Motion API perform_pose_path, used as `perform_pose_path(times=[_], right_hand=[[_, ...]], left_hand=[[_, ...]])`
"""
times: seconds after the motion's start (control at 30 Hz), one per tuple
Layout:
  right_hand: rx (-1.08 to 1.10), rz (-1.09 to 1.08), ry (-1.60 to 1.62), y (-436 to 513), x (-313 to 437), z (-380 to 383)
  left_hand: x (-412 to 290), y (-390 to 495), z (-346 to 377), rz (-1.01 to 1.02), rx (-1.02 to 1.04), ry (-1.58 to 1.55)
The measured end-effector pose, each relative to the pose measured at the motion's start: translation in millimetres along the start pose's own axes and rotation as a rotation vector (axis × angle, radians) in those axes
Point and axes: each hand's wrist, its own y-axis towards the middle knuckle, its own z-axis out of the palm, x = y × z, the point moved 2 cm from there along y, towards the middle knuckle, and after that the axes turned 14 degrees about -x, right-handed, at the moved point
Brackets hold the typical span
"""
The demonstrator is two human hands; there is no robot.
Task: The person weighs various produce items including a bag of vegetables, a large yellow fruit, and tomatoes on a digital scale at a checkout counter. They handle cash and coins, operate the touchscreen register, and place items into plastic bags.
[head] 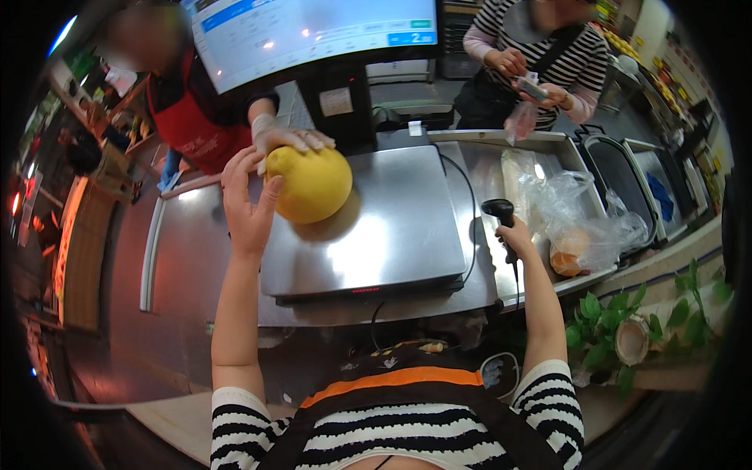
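A large yellow pomelo (311,185) is at the left part of a steel weighing scale (405,223), with a shadow beneath it. My left hand (245,200) is at the fruit's left side, fingers apart and the thumb overlapping its edge. Whether it bears any of the fruit's weight cannot be told. Another person's gloved hand (291,140) lies on top of the pomelo. In my right hand (517,238) is a black handheld barcode scanner (499,210), held by its handle to the right of the scale, its cable hanging down.
A monitor (317,35) stands behind the scale. Right of it, a steel tray (493,150) holds plastic bags (567,202) and orange fruit (567,258). A person in a red apron (200,129) and another in stripes (578,64) stand opposite. A leafy plant (611,317) is at right.
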Motion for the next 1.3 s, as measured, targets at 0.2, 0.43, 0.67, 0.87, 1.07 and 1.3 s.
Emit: perform_pose_path(times=[0.2,0.43,0.67,0.87,1.07,1.3], right_hand=[[-0.045,-0.054,-0.144,15.1,-21.1,7.7],[-0.126,-0.215,-0.201,9.3,-19.1,-2.0],[-0.464,-0.499,-0.092,20.3,38.9,-36.9],[-0.341,-0.345,0.368,39.3,110.7,-52.8],[-0.258,-0.294,0.589,48.1,141.9,-49.2],[-0.178,-0.229,0.678,59.6,141.4,-43.2]], left_hand=[[-15.3,9.9,28.6,0.120,0.042,0.045],[-46.1,-45.7,7.7,0.089,0.076,-0.051],[-72.1,-128.5,-24.6,-0.244,0.151,-0.326],[-107.4,-185.4,-15.2,-0.747,0.414,-0.446],[-122.3,-204.6,-2.7,-0.937,0.582,-0.553],[-133.7,-215.7,9.1,-0.916,0.509,-0.515]])
